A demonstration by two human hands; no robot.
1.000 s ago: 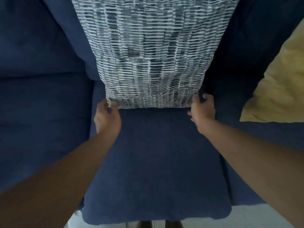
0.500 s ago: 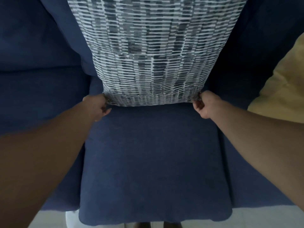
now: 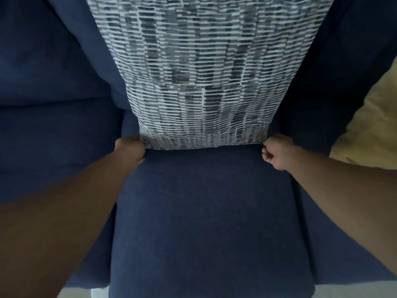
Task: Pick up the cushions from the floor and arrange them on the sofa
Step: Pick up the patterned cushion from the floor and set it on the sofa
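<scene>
Against the sofa back: a grey-and-white patterned cushion (image 3: pixel 199 82) stands upright, its lower edge resting on the seat
Sofa (image 3: pixel 204 211): dark blue fabric, one seat pad filling the middle of the head view
Left hand (image 3: pixel 130 150): at the cushion's lower left corner, fingers curled together and pinching the corner fabric
Right hand (image 3: pixel 277 152): at the lower right corner, fingers curled into a loose fist, touching the corner; whether they actually pinch the fabric cannot be told
Yellow cushion (image 3: pixel 369 125): lying on the sofa at the right edge, apart from the patterned one
Floor (image 3: pixel 354 292): a pale strip below the seat front
</scene>
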